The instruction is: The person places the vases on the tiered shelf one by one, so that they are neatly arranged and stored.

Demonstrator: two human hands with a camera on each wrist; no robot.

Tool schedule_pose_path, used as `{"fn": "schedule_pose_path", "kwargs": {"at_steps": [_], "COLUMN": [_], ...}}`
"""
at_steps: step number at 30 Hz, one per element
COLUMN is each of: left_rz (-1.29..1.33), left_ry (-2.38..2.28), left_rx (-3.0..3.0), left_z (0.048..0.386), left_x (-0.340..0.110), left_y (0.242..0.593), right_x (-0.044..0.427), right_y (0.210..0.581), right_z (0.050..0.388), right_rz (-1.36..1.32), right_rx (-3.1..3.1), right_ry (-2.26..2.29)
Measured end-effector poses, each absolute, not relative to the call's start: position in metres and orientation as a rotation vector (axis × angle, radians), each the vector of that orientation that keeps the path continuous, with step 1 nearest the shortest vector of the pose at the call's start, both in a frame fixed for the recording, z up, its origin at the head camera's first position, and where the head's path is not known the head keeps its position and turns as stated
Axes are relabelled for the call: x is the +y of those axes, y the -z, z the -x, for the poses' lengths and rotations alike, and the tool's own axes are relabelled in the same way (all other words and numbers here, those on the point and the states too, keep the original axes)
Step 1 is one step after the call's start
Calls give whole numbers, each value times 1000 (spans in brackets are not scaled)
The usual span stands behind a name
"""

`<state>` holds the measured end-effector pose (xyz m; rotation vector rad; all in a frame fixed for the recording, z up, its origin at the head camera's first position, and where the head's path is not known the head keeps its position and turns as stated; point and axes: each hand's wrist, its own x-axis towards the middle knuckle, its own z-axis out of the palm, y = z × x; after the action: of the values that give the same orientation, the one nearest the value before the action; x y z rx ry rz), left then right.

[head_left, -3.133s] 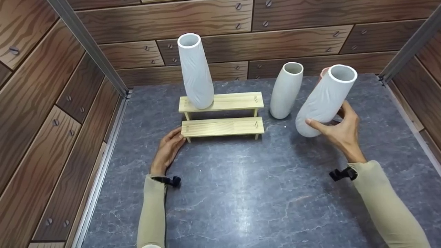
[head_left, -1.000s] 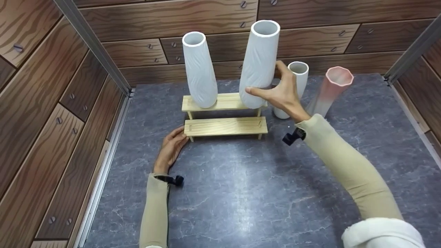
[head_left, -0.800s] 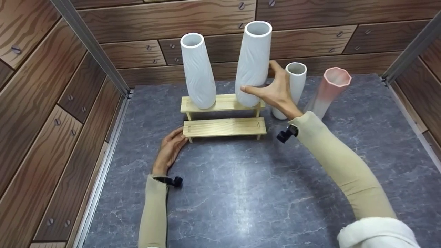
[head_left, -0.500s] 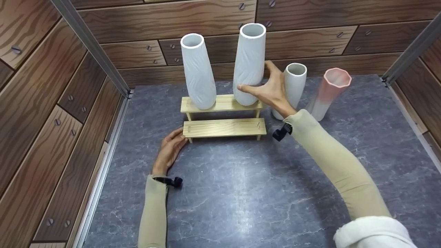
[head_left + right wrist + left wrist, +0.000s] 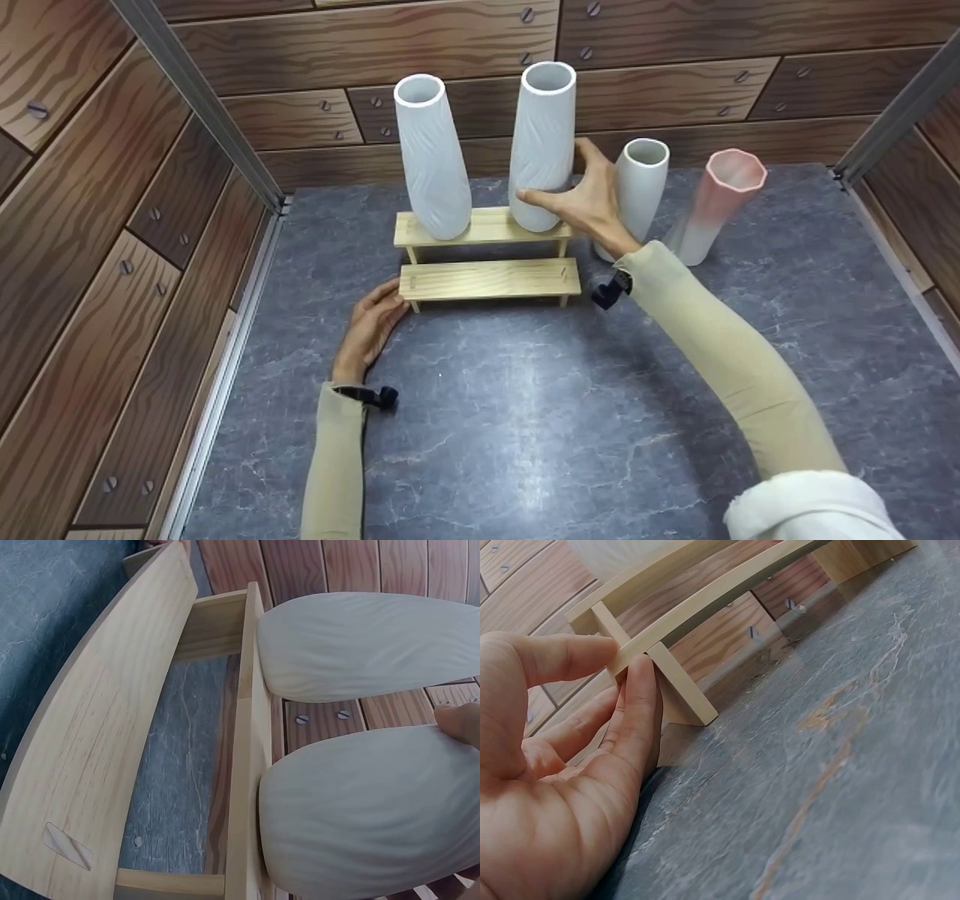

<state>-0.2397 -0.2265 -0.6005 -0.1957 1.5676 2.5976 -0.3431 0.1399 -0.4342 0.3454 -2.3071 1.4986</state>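
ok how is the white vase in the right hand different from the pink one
Colour: the white vase is white all over, while the pink vase fades to white at its base.
Rim: the white vase's is round, the pink vase's faceted.
Place: the white vase is held by the right hand at the upper shelf; the pink vase stands untouched on the table.
Both are open-topped.

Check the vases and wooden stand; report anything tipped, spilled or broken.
Nothing stands out. Two tall white rippled vases appear upright on the pale wooden two-step stand, the right one held by the right hand. The shorter smooth white vase and faceted pink-and-white vase stand on the dark marbled tabletop. No spill or breakage shows.
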Motion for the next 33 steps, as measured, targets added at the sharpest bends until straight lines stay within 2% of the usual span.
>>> {"fn": "schedule_pose_path", "kwargs": {"at_steps": [23, 33], "left_rz": [173, 197], "left_ry": [-2593, -2573], "left_rx": [1578, 1611], "left_z": [240, 239], "left_x": [-224, -227], "left_y": [602, 601], "right_x": [141, 152], "right_y": [437, 428], "right_z": [336, 308], "right_rz": [-365, -430], "right_rx": [-2317, -2263], "right_ry": [-1417, -1450]}}
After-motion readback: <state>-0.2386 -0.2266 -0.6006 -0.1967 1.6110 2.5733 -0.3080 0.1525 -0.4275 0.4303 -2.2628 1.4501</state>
